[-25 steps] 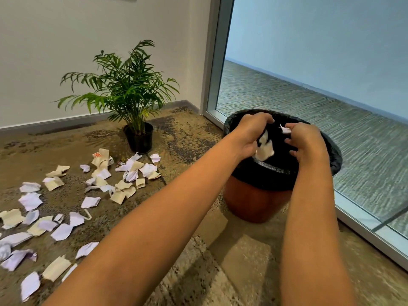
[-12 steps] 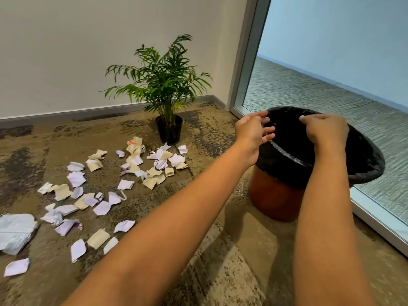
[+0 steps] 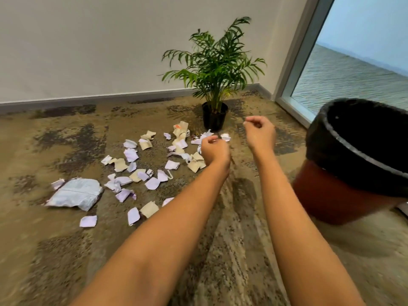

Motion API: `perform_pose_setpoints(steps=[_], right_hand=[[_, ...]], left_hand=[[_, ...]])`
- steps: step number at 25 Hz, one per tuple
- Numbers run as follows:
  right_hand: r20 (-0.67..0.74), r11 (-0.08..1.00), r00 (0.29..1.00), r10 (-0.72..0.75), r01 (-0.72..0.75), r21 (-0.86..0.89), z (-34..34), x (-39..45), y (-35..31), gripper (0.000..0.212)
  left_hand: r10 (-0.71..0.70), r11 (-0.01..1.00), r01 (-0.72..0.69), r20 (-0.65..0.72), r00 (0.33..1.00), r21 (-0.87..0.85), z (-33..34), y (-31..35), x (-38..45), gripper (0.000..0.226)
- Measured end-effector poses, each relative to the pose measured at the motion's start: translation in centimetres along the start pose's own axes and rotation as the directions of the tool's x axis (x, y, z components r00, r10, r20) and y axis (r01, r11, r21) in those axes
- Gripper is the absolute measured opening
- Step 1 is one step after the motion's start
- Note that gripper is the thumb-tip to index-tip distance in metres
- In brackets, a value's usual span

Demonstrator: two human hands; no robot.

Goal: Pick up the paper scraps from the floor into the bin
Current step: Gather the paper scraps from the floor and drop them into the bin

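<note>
Brown patterned carpet (image 3: 66, 250) is lying under many paper scraps (image 3: 152, 164) near the potted plant (image 3: 215, 69), well apart from the bin (image 3: 357, 184) at my right. I am holding my left hand (image 3: 215, 149) and right hand (image 3: 260, 131) above the scraps, fingers loosely curled and gripping nothing, because I am preparing to gather more.

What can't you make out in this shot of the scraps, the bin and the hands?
- Bin contents: the head view shows only dark liner; the right frame edge cuts off its far side.
- Scraps behind the left hand: covered by it.
- Right hand fingertips: curled; too blurred to tell if they pinch anything.
</note>
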State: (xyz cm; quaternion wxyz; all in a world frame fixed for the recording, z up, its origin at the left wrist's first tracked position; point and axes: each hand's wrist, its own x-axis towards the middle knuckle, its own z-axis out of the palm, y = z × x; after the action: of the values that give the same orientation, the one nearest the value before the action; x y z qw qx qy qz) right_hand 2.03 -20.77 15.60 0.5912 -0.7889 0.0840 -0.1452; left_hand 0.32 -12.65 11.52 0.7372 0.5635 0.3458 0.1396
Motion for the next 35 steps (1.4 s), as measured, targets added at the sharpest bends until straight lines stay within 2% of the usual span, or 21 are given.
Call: perform_pose_setpoints(steps=[3,6,7,9,11,12,13,16,18,20,24,27,30,32,35], right_hand=[[0.136,0.993,0.985,0.103,-0.093,-0.079,4.9,-3.5,3.6,0.019],[0.294,0.98,0.949,0.118,-0.063,-0.19,8.2,-7.4,6.8,0.034],[0.345,0.975,0.932,0.115,-0.039,-0.22,9.3,-8.9,7.7,0.043],[0.427,0.965,0.892,0.149,-0.037,-0.259,11.3,-12.3,9.5,0.057],[0.447,0.945,0.874,0.191,-0.041,-0.323,12.9,-15.8,11.4,0.067],[0.439,0.929,0.88,0.18,-0.005,-0.37,13.4,-17.3,12.2,0.073],[0.44,0.907,0.887,0.14,0.063,-0.415,13.8,-18.5,13.0,0.078],[0.498,0.832,0.867,0.0,0.276,-0.481,15.2,-21.1,14.2,0.099],[0.526,0.791,0.849,-0.055,0.359,-0.496,16.3,-22.0,14.4,0.112],[0.549,0.751,0.832,-0.078,0.411,-0.516,17.4,-22.7,14.3,0.122],[0.598,0.675,0.793,-0.118,0.505,-0.537,19.3,-23.8,14.1,0.127],[0.589,0.633,0.801,-0.108,0.512,-0.58,20.8,-24.0,14.0,0.111],[0.568,0.641,0.817,-0.098,0.488,-0.592,21.8,-23.9,13.8,0.093],[0.559,0.63,0.822,-0.103,0.489,-0.603,22.2,-23.9,14.0,0.089],[0.543,0.619,0.831,-0.123,0.492,-0.612,22.6,-23.9,14.3,0.087]], left_hand=[[0.018,0.992,0.003,-0.159,0.987,0.129,-5.7,-2.9,3.4,0.022],[0.167,0.95,-0.074,-0.294,0.941,0.304,-12.2,-4.8,5.8,0.016],[0.27,0.902,-0.123,-0.318,0.909,0.414,-14.5,-5.2,6.4,0.014],[0.488,0.693,-0.159,-0.295,0.822,0.704,-19.1,-6.0,7.6,0.023],[0.59,0.498,-0.094,-0.257,0.765,0.862,-23.2,-6.8,8.8,0.043],[0.603,0.459,-0.056,-0.265,0.753,0.887,-24.9,-7.3,9.2,0.052],[0.592,0.46,-0.012,-0.297,0.75,0.888,-26.2,-7.8,9.4,0.058],[0.448,0.574,0.166,-0.478,0.756,0.802,-29.5,-8.4,10.4,0.077],[0.375,0.629,0.231,-0.55,0.747,0.742,-31.5,-8.2,11.2,0.085],[0.365,0.633,0.253,-0.57,0.736,0.732,-33.4,-8.4,11.7,0.094],[0.382,0.504,0.216,-0.44,0.812,0.836,-35.1,-9.4,11.1,0.113],[0.381,0.354,0.166,-0.304,0.873,0.92,-35.1,-9.4,11.7,0.12],[0.438,0.211,0.112,-0.197,0.877,0.971,-36.4,-8.5,13.6,0.12],[0.509,0.057,0.016,-0.043,0.86,0.998,-38.2,-7.5,15.4,0.116],[0.505,-0.137,-0.093,0.151,0.85,0.986,-41.0,-5.3,18.2,0.115]])
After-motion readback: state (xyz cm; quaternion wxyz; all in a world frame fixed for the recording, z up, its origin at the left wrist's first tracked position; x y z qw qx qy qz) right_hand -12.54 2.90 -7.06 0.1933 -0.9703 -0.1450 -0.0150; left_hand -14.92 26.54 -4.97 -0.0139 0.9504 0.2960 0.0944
